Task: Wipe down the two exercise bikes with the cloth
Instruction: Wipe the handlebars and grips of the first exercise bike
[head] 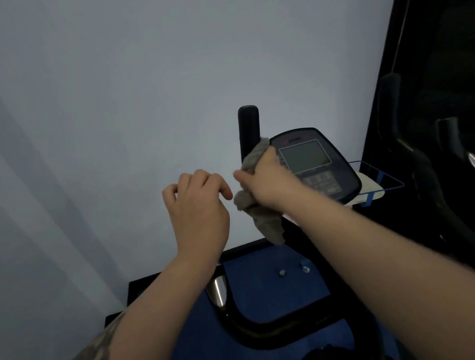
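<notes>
A grey cloth (262, 219) is bunched in my right hand (267, 181), which presses it around the upright black handlebar grip (249, 125) of the near exercise bike. Part of the cloth hangs below my fist. The bike's console (314, 165) with its grey screen sits just right of that hand. My left hand (195, 207) hovers beside the cloth with curled, loosely parted fingers and holds nothing. The bike's black frame tube (271, 329) curves below my arms. A second exercise bike (445, 179), dark, stands at the right.
A pale wall (126, 104) fills the left and middle of the view, close behind the handlebar. A blue wire rack (381, 183) juts out behind the console. Blue floor (270, 286) shows below. A dark panel rises behind the second bike.
</notes>
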{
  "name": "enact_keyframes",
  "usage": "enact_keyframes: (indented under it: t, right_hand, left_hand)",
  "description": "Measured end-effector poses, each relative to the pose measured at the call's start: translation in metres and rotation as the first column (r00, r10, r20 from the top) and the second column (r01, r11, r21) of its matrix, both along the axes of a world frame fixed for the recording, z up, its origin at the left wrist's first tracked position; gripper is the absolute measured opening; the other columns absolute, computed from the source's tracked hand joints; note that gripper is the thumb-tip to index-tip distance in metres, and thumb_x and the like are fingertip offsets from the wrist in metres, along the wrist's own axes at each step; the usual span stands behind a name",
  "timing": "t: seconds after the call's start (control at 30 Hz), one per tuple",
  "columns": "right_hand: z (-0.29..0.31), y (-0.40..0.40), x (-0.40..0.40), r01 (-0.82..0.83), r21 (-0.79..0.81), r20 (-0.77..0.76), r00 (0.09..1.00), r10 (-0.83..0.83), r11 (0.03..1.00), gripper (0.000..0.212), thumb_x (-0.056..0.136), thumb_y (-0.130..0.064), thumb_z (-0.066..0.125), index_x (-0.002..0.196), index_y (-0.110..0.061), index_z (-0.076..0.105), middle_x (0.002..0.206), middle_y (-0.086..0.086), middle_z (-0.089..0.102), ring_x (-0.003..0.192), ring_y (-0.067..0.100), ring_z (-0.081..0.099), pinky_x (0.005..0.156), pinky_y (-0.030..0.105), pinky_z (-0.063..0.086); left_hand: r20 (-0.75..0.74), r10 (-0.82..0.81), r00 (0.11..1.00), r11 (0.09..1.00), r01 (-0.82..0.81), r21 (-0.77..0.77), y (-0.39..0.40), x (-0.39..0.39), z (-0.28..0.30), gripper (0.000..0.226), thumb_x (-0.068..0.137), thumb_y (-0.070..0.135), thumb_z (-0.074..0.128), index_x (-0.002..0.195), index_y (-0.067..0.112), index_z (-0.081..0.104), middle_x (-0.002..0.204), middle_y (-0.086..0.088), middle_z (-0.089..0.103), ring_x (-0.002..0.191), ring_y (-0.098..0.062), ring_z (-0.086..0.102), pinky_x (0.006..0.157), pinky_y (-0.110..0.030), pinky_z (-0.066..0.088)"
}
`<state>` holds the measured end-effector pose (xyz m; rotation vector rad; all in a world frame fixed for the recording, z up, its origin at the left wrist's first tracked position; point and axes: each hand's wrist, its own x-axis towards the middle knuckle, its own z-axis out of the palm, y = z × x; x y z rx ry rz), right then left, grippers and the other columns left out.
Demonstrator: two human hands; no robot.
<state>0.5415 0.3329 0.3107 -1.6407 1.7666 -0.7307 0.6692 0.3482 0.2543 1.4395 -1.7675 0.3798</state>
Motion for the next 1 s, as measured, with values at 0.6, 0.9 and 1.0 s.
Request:
enact_keyframes:
  t: [0.6,0.9,1.0]
  right_hand:
    - [-0.032,0.024,-0.026,-0.077,-0.02,-0.126,0.989,0.073,0.997,0.051,0.096,-0.051,0.045,0.127,-0.01,0.041,0.122,0.013,0.057,0.106,0.029,0.057,0.078,0.033,0.041]
    - [-0.019,0.007,-0.024,0.065,-0.31,0.171,0.985,-0.011,0.949,0.04,0.101,-0.043,0.037,0.127,-0.013,0.038,0.115,0.014,0.06,0.103,0.031,0.059,0.082,0.036,0.046]
    - [0.012,-0.017,-0.012,0.019,-0.486,0.215,0.972,0.098,0.874,0.042,0.101,-0.038,0.041,0.136,-0.015,0.032,0.112,0.008,0.059,0.097,0.023,0.059,0.079,0.029,0.042]
  left_hand:
    - [-0.072,-0.057,0.996,0.989,0.066,0.13,0.048,-0.007,-0.027,0.035,0.072,-0.013,0.061,0.078,0.021,0.066,0.092,0.006,0.062,0.094,-0.017,0.058,0.118,-0.035,0.009]
    - [-0.155,-0.096,0.983,0.992,0.108,0.07,0.051,-0.006,-0.029,0.043,0.065,-0.025,0.053,0.076,0.014,0.066,0.088,0.0,0.063,0.09,-0.022,0.058,0.114,-0.044,0.026]
    - [-0.151,-0.103,0.983,0.992,0.113,0.058,0.052,-0.005,-0.031,0.044,0.063,-0.028,0.05,0.076,0.01,0.067,0.089,-0.003,0.063,0.089,-0.025,0.058,0.113,-0.048,0.029]
